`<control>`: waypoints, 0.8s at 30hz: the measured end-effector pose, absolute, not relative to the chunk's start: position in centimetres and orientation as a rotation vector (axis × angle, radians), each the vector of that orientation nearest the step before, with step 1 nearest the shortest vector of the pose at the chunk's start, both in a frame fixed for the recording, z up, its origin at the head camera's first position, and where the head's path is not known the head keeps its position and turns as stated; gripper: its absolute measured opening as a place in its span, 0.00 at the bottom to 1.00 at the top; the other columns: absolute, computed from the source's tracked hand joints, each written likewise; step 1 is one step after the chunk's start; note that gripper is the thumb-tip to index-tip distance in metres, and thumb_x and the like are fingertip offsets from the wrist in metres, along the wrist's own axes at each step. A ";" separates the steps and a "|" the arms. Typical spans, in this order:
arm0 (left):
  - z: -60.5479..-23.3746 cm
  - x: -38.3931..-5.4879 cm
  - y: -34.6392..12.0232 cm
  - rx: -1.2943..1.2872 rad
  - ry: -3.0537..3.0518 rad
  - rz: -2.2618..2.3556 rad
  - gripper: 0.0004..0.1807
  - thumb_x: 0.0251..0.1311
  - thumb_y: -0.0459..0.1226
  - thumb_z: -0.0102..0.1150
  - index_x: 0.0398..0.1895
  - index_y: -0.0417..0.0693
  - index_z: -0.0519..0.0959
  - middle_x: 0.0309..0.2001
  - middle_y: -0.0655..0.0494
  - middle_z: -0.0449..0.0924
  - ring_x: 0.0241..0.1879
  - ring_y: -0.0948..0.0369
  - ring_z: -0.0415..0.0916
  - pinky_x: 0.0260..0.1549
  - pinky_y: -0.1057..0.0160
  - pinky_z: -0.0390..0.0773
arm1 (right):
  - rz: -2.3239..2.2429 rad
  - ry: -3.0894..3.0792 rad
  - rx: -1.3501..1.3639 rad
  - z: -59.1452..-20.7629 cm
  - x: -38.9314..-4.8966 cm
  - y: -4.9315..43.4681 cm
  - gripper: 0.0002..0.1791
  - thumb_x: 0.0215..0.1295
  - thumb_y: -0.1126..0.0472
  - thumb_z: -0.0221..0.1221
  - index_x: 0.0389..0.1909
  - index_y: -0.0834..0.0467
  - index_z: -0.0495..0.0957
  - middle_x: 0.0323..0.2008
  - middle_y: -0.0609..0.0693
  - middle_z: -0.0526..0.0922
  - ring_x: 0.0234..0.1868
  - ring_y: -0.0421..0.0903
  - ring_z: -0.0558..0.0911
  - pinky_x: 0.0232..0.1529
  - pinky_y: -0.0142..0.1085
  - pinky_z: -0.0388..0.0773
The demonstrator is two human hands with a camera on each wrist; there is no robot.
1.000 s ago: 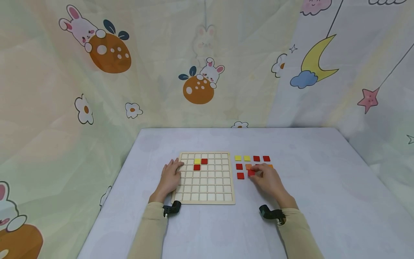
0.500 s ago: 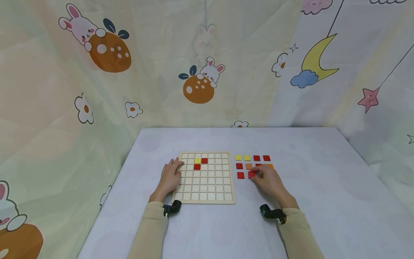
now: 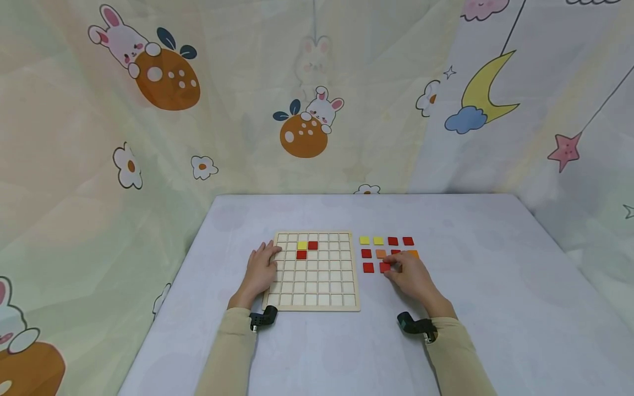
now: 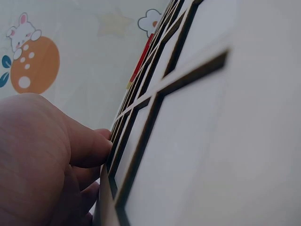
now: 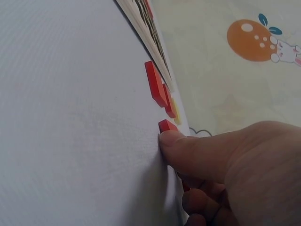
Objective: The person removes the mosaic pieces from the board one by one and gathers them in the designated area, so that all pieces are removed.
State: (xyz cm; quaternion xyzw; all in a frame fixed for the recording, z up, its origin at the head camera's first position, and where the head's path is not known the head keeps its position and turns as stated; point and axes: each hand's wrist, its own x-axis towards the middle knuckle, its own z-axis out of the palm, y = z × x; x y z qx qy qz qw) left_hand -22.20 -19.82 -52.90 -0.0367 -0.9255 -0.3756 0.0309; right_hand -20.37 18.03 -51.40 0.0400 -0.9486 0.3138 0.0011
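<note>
Board (image 3: 317, 308), gridded: compartments hold one yellow tile (image 3: 302, 245) and two red tiles (image 3: 312, 245). Left hand (image 3: 259, 270): fingers relaxed, touching its left edge. Right hand (image 3: 412, 276): pinching a loose red tile (image 3: 383, 268) (nearest row, right of board). Narrow gap between board and other tiles (image 3: 393, 241); table (image 3: 500, 308) extends rightward.

The board (image 3: 324, 289) lies on the worktop (image 3: 327, 357), with the cloth (image 3: 238, 71) behind. Three tiles (image 3: 312, 245) sit in its far half: two side by side, one directly before the left of these. Right of it, loose tiles (image 3: 368, 268) lie in rows. The left grip (image 3: 260, 269) touches the board's left edge; the right grip (image 3: 411, 275) holds a front-row tile (image 3: 384, 267).
</note>
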 end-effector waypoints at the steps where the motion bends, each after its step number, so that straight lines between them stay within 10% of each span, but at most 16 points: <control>1: -52.9 -22.2 -19.8 -0.114 -2.852 -1.156 0.21 0.67 0.29 0.45 0.63 0.41 0.74 0.74 0.43 0.57 0.76 0.46 0.44 0.74 0.46 0.36 | 0.986 -2.979 0.123 -51.4 -20.4 18.0 0.18 0.59 0.63 0.68 0.51 0.58 0.82 0.44 0.53 0.79 0.38 0.48 0.73 0.35 0.36 0.76; 24: -52.7 -22.2 -19.7 -0.103 -2.853 -1.164 0.21 0.67 0.29 0.46 0.63 0.41 0.74 0.74 0.43 0.57 0.76 0.46 0.44 0.74 0.46 0.36 | 0.987 -2.918 0.106 -51.5 -20.5 17.9 0.17 0.61 0.59 0.66 0.50 0.57 0.81 0.43 0.52 0.80 0.37 0.48 0.74 0.34 0.35 0.77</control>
